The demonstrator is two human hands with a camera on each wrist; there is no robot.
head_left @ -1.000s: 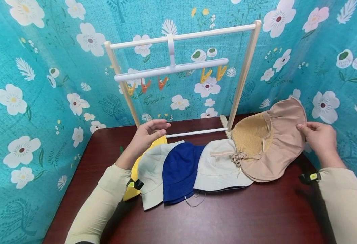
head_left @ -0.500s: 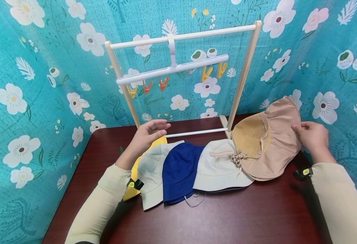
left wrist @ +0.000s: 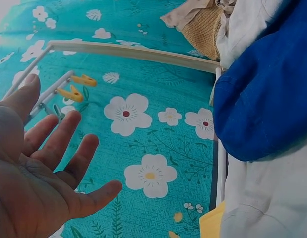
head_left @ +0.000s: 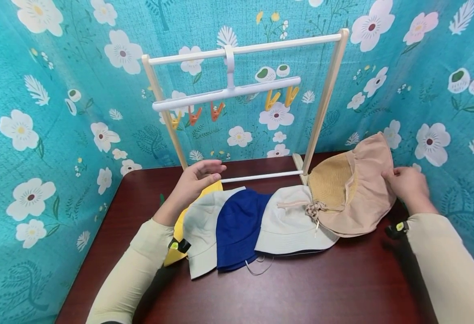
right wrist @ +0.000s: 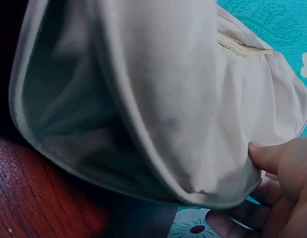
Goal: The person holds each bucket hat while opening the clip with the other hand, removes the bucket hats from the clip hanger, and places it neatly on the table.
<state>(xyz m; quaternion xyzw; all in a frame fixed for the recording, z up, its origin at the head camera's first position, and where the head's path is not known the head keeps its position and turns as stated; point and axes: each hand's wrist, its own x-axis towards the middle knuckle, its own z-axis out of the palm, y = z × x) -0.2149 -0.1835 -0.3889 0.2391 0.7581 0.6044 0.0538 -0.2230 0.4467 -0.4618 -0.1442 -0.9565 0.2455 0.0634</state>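
Observation:
On the right, my right hand (head_left: 408,186) pinches the outer edge of a pinkish-beige sun hat (head_left: 372,189) between thumb and fingers. That hat has a woven straw crown and a gathered brim; its brim looks folded in the right wrist view. It overlaps a white bucket hat (head_left: 289,220), followed leftward by a blue bucket hat (head_left: 238,229), a pale grey-green one (head_left: 202,234) and a yellow one (head_left: 176,252), mostly covered. Over the left end of this row, my left hand (head_left: 198,182) holds nothing, its fingers loosely extended in the left wrist view (left wrist: 49,168).
Behind the hats stands a wooden rack (head_left: 326,99). From its top bar hangs a white hanger (head_left: 230,92) with several yellow and orange clips (head_left: 272,100). A floral teal curtain (head_left: 237,117) encloses the dark red table (head_left: 301,288). A thin cord (head_left: 259,272) lies before the blue hat.
My right hand has shifted left, drawing the sun hat's brim inward with it. The hanger sways slightly. My left hand and the other hats stay nearly still.

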